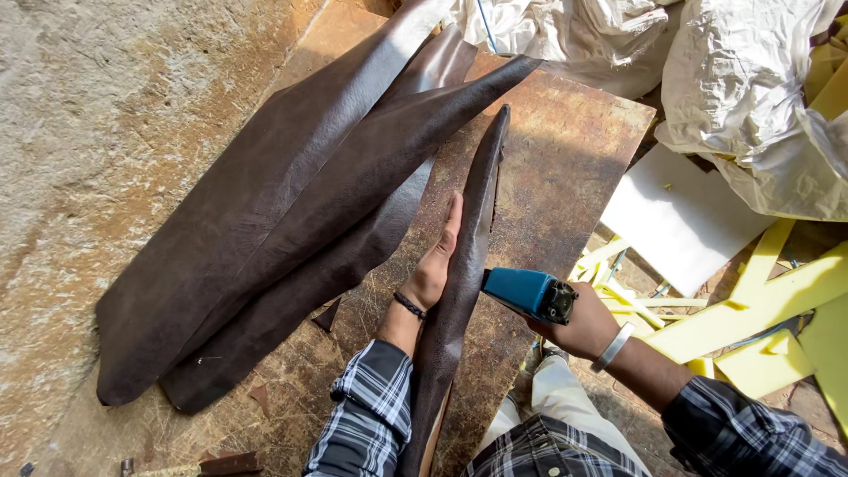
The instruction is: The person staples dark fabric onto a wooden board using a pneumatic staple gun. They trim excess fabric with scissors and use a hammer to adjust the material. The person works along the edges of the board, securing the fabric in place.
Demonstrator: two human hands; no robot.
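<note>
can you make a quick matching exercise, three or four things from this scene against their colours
Things:
1. power tool in the right hand
2. leather strip under the left hand
3. foam offcuts
4. flat sheet beside the board

Colours:
a. white
b. dark brown
c. blue
d. yellow

Pairs: 1-c, 2-b, 3-d, 4-a

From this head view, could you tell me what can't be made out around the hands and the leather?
- Blue tool: its working end is hidden behind the upright leather strip.
- Right hand: fingers hidden by the tool.
- Left hand: palm hidden against the strip.
- Strip's lower end: cut off by the frame's bottom edge.
</note>
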